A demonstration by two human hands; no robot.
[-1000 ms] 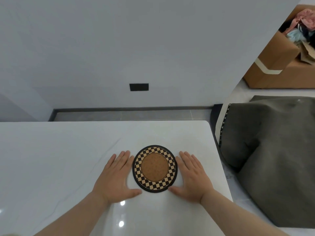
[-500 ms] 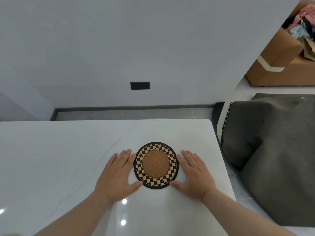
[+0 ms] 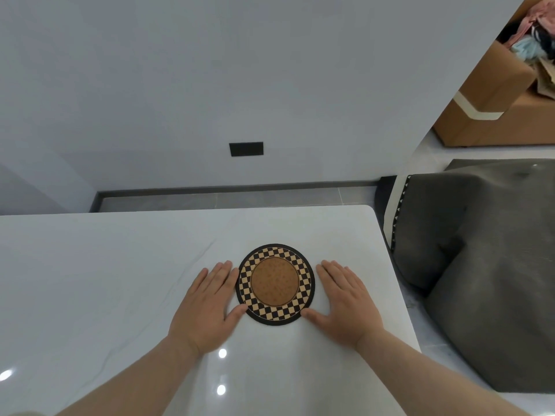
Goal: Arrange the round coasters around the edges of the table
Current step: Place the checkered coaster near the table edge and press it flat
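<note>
One round coaster lies flat on the white table, towards its right end. It has a brown cork centre, a black and tan checkered ring and a black rim. My left hand rests palm down on the table at the coaster's left side, thumb touching the rim. My right hand lies flat on the coaster's right side, thumb tip at the lower rim. Both hands have their fingers together and stretched out. Neither hand grips the coaster.
The table's right edge runs close to my right hand, its far edge lies just beyond the coaster. A dark grey cushioned seat stands right of the table. A brown cardboard box with clothes sits at the far right. A black wall socket is ahead.
The coaster and both hands have slid a little away from me, towards the table's far edge, and slightly right. The hands keep flanking the coaster.
</note>
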